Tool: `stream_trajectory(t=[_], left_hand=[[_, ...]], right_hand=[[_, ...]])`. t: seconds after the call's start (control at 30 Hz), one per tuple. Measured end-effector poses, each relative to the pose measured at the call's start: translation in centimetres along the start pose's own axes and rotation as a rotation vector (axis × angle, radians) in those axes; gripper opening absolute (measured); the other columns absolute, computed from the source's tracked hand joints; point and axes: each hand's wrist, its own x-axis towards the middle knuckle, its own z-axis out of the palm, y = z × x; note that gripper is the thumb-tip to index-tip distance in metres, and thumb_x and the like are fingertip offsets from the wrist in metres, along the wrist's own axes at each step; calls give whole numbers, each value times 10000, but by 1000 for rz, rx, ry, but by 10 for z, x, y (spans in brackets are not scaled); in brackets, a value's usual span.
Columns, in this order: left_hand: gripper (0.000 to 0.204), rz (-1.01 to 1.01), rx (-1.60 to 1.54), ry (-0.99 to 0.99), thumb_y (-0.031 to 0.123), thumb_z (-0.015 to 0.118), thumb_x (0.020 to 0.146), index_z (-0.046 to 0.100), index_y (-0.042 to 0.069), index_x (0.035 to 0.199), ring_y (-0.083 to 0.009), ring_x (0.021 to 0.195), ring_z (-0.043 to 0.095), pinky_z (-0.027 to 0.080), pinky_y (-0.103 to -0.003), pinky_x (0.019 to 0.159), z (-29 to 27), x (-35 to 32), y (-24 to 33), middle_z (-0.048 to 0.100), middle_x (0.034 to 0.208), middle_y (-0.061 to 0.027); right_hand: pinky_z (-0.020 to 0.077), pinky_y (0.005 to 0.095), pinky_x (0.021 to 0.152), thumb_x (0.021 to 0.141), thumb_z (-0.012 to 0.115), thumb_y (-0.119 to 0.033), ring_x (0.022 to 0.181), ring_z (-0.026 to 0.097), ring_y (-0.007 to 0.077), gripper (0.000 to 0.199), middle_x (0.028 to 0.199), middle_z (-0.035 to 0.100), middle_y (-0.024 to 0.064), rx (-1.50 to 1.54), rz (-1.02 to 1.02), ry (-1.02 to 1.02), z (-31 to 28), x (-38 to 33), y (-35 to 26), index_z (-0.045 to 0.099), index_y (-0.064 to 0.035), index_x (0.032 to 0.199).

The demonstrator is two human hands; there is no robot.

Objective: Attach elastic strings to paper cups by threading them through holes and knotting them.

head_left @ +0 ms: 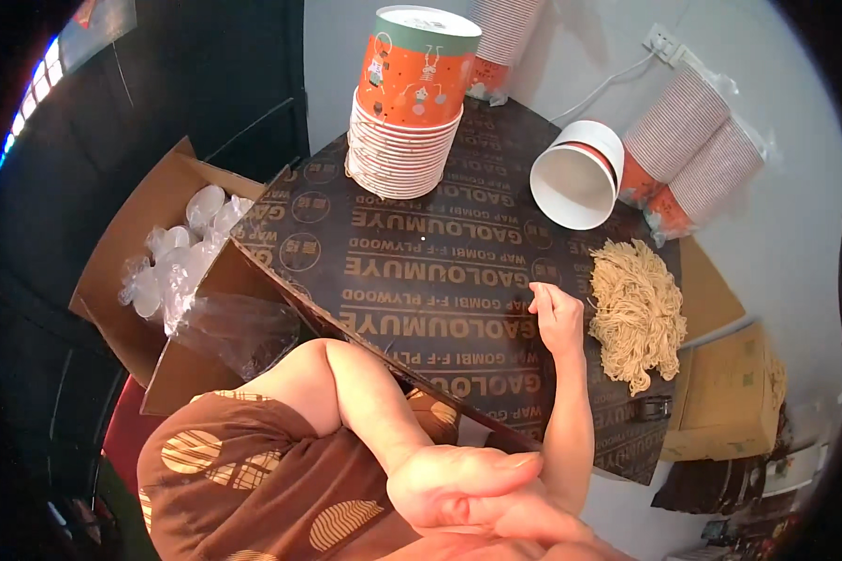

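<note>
My right hand (559, 318) is over the dark printed plywood table (421, 280), just left of a heap of thin tan bands, like noodles (638, 313). Its fingers are curled closed, and whatever they may hold is hidden. My left hand (468, 486) is close to the camera at the lower middle, thumb stretched out, no object visible in it. Part of it overlaps my right forearm. Toward the table's far side stands a stack of paper buckets (416, 79), orange and green on top, white rims below, with thin tan strands around the rims. Neither hand touches it.
White paper buckets (575, 182) lie nested on their side at the back right. Plastic-wrapped bucket stacks (678, 122) lean by the wall. An open carton (131, 243) of clear plastic lids (173, 266) is at the left; another carton (728, 397) is at the right.
</note>
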Motion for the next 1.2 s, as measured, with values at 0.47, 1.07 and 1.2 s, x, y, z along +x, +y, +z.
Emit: stream_trajectory(t=[0.47, 1.07, 1.2], left_hand=[[839, -115, 94, 45, 541, 246, 985, 191, -188, 1396, -290, 1305, 410, 297, -380, 1093, -4, -41, 0, 330, 1451, -264], [907, -91, 30, 64, 594, 254, 951, 240, -215, 1360, -345, 1372, 302, 224, -425, 1123, 11, -1, -12, 236, 1470, -325], [920, -112, 66, -1, 611, 244, 944, 257, -210, 1358, -365, 1378, 287, 211, -441, 1127, 8, 6, -5, 225, 1465, -345]], right_hand=[[504, 322, 583, 953, 530, -215, 634, 662, 213, 282, 708, 660, 144, -3, 18, -11, 3, 1, 4, 670, 27, 992], [478, 300, 568, 948, 531, -195, 595, 621, 170, 270, 653, 629, 106, 24, 1, 5, 2, 1, -1, 667, 37, 964], [491, 324, 572, 944, 539, -201, 602, 639, 219, 260, 681, 633, 142, 31, -7, -11, 4, 2, 0, 659, 29, 960]])
